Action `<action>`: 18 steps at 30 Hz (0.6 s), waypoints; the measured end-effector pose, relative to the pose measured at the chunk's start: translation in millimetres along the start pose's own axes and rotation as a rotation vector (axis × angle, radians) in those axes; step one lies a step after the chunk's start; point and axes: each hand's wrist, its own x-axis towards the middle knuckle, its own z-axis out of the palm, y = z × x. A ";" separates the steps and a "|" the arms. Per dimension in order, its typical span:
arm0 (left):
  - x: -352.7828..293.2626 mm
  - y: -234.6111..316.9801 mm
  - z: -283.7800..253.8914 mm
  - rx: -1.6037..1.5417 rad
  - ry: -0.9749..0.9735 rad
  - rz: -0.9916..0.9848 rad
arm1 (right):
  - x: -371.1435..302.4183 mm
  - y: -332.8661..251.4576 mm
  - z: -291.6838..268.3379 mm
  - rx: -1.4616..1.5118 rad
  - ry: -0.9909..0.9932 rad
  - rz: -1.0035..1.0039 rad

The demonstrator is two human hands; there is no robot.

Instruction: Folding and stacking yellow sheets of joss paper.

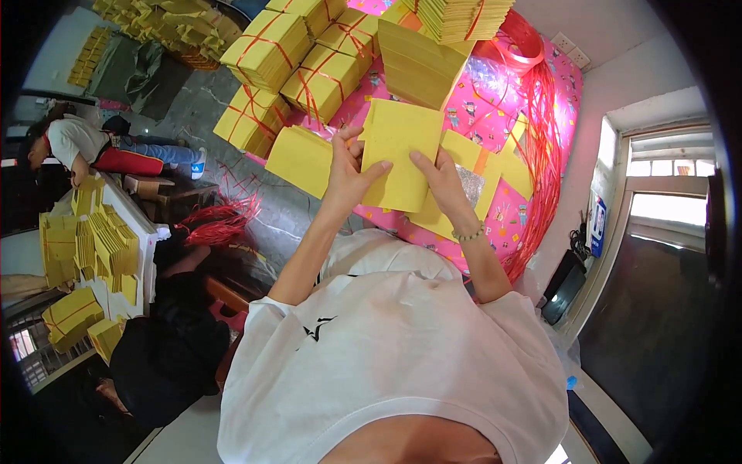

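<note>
Upright above the table, a yellow paper packet (402, 151) is held between both my hands. My left hand (349, 172) grips its left edge, thumb on the front face and fingers partly hidden behind. At the lower right edge, my right hand (444, 179) presses its thumb on the face; its other fingers are mostly hidden. A bracelet circles my right wrist. Beneath and right of the packet lie yellow sheets (502, 174), one with a silvery patch (470, 185). A flat yellow stack (300, 161) rests left of my left hand.
Yellow bundles tied with red strips (267, 50) crowd the far left of the pink patterned table (502, 224). A tall yellow stack (421, 66) stands beyond my hands. Long red strips (545, 155) hang at the right. Leftward, people (85, 143) sit by another table with yellow stacks (112, 240).
</note>
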 end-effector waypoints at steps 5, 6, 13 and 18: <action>8.6 -1.3 -5.5 0.069 -0.121 -0.080 | 5.1 -6.1 6.9 -0.042 0.010 0.028; 10.1 1.4 -4.3 0.023 -0.157 -0.133 | 6.5 -6.8 7.7 -0.042 0.009 0.031; 13.0 6.7 -0.7 -0.034 -0.129 -0.204 | 11.4 -12.0 12.5 -0.045 0.036 0.013; 14.2 1.6 -3.1 -0.028 -0.144 -0.143 | 13.2 -11.9 12.8 -0.024 0.041 0.001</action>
